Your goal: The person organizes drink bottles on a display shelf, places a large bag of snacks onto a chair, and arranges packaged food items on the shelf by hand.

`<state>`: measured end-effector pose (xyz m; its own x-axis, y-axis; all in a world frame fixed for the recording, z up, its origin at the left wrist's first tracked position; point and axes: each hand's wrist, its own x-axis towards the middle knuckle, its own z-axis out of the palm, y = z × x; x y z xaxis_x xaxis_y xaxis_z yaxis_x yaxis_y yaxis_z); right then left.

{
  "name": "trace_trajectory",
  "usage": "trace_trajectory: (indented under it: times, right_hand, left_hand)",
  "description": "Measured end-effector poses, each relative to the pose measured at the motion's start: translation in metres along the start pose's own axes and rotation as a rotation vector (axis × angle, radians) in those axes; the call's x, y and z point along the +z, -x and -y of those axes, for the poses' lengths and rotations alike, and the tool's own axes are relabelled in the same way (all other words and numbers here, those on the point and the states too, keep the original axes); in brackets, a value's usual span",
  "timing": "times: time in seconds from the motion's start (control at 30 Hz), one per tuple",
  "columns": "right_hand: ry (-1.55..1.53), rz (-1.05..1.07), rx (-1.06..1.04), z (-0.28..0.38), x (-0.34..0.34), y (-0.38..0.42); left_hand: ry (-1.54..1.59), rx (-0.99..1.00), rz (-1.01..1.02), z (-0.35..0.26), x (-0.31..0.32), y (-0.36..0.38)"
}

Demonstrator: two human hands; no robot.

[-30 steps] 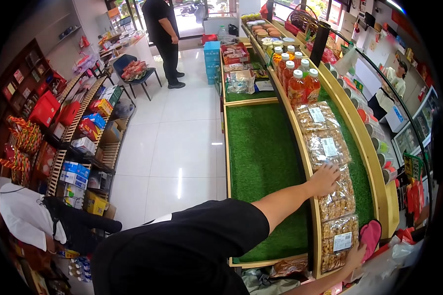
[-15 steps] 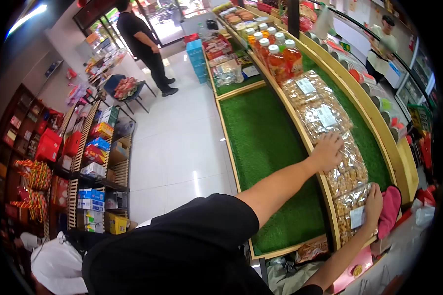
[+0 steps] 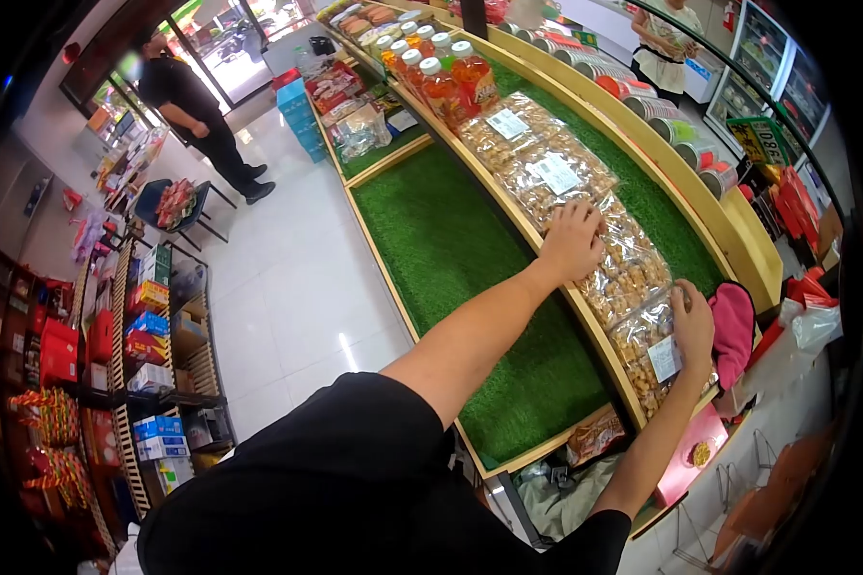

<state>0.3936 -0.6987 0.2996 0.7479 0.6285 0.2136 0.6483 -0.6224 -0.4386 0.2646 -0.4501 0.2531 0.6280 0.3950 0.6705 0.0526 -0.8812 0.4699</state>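
A row of clear packs of light-brown, lumpy snacks lies along the upper shelf, some with white labels. My left hand [image 3: 575, 240] rests on top of the middle packs, its fingers stretched out and slightly apart. At the near end of the row, my right hand [image 3: 693, 331] has its fingers curled over the right edge of the last snack pack [image 3: 633, 356]. A labelled snack pack [image 3: 558, 172] lies just beyond my left hand. The right thumb and the underside of the packs are hidden.
Beyond the packs stand several bottles of orange-red drink [image 3: 473, 75]. Below is a wooden-edged tray lined with green turf [image 3: 451, 230]. A pink cloth item [image 3: 734, 335] lies beside my right hand. One person [image 3: 197, 115] stands near the door, another [image 3: 669, 43] behind the shelves.
The view has shifted, so the shelf appears further left and higher. Both hands stay on the packs, with little visible movement relative to them.
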Motion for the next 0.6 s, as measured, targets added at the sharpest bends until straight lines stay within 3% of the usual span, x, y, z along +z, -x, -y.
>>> trace_trajectory:
  times: [0.13,0.6]
  right_hand:
    - [-0.088,-0.055,-0.116,-0.0002,0.0031,-0.0027]
    - [-0.140,-0.025,-0.132,-0.0006,-0.0018,0.0041]
  left_hand:
    - [-0.019,-0.012,0.013,-0.0002,-0.0002,0.0016]
    - [0.021,-0.047,0.099,0.0008,-0.0027,0.0002]
